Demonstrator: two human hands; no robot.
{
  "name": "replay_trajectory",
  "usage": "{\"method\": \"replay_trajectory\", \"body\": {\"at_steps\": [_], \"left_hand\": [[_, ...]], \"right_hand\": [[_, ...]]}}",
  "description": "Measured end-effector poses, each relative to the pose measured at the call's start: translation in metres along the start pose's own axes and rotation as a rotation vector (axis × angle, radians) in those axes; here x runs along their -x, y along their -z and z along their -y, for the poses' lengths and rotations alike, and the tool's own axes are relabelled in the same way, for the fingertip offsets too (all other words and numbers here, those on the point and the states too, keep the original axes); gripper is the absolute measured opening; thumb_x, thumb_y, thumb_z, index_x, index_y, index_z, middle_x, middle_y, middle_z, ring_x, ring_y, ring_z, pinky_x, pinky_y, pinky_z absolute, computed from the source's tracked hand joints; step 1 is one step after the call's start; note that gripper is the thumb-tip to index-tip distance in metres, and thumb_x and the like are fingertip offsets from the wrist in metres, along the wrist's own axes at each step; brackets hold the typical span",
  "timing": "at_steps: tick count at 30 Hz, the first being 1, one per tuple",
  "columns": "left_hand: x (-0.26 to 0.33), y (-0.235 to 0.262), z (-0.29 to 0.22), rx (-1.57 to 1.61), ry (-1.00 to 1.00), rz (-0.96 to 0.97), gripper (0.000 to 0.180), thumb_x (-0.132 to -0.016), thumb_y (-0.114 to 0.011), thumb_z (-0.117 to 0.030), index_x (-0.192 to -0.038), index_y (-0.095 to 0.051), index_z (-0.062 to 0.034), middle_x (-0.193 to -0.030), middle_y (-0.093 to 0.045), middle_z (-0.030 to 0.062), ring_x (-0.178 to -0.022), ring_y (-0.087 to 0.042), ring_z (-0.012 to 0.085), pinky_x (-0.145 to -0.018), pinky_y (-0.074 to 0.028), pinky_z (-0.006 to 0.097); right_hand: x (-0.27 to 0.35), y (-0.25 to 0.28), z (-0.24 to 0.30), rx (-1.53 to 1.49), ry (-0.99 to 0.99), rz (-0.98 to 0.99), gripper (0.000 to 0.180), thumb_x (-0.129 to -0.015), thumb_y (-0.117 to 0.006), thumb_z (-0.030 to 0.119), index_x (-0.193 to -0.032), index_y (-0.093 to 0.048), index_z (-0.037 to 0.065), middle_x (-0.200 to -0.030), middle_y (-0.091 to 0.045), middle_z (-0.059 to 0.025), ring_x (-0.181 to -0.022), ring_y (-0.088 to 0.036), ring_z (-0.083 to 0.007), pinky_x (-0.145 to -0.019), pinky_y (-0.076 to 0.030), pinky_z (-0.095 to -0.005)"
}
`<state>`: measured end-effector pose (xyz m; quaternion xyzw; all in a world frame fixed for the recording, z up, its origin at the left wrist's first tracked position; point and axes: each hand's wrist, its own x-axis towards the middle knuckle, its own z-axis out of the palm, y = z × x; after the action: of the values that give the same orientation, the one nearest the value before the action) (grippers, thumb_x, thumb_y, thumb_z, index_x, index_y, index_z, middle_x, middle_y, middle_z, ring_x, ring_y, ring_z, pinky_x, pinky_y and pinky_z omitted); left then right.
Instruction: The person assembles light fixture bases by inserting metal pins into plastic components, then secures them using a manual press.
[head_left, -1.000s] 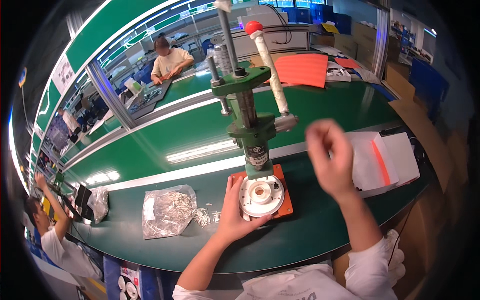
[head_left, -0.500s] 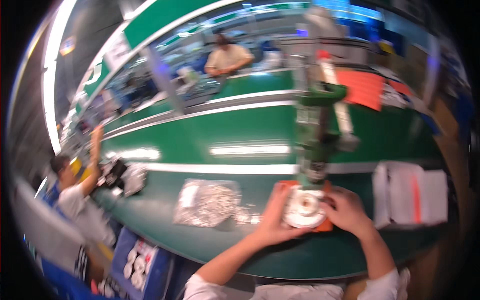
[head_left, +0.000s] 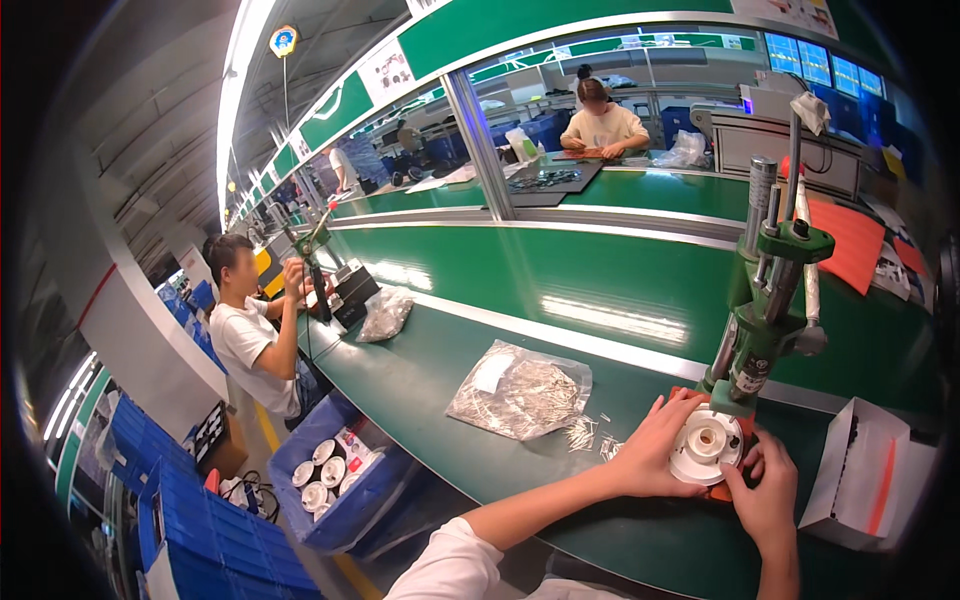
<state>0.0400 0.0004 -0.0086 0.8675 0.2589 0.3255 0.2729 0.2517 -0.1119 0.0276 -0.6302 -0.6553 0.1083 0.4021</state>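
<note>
Both hands seat white disc [head_left: 705, 443] under green press [head_left: 770, 320] (near bench's right edge): left hand [head_left: 655, 450] cups it, right hand [head_left: 765, 495] pinches rim. Next likely needs alignment.

green press [head_left: 768, 330] above, bag [head_left: 520, 392] left

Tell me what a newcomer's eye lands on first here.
The green hand press standing at the right of the long green bench, and below it the white round part on an orange base, gripped by the left hand and right hand. Further left lies a clear bag of small metal parts.
</note>
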Motion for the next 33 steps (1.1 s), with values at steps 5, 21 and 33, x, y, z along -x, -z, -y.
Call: {"method": "replay_trajectory", "body": {"at_steps": [5,21,33], "left_hand": [[-0.002,0.015,-0.006,0.182,0.081,0.017,0.12,-0.067,-0.097,-0.038,-0.161,-0.032,-0.0017,-0.157,-0.045,0.0221,-0.15,-0.04,0.0399,-0.126,-0.029,0.049],[0.059,0.138,0.108,0.018,0.2,-0.27,0.105,-0.074,-0.086,-0.05,-0.156,-0.046,0.0011,-0.15,-0.056,0.0232,-0.136,-0.057,0.037,-0.117,-0.044,0.051],[-0.125,0.13,0.306,-0.28,0.22,-0.068,0.068,-0.09,-0.082,-0.029,-0.142,-0.057,0.0077,-0.132,-0.069,0.0234,-0.118,-0.066,0.028,-0.103,-0.05,0.042]], "right_hand": [[0.05,0.027,0.013,-0.116,-0.062,-0.123,0.051,-0.081,-0.079,0.0,-0.131,-0.066,-0.001,-0.09,-0.058,-0.0044,-0.07,-0.051,-0.0126,-0.058,-0.039,-0.0271],[0.235,0.05,-0.093,-0.05,-0.098,-1.178,0.014,-0.102,-0.056,0.004,-0.089,-0.059,-0.002,-0.078,-0.056,-0.0036,-0.068,-0.049,-0.0124,-0.058,-0.038,-0.0279],[0.401,0.078,-0.193,-0.172,-1.111,-0.713,0.023,-0.102,-0.066,0.022,-0.101,-0.068,-0.002,-0.079,-0.071,-0.01,-0.077,-0.07,-0.02,-0.069,-0.053,-0.0358]]}}
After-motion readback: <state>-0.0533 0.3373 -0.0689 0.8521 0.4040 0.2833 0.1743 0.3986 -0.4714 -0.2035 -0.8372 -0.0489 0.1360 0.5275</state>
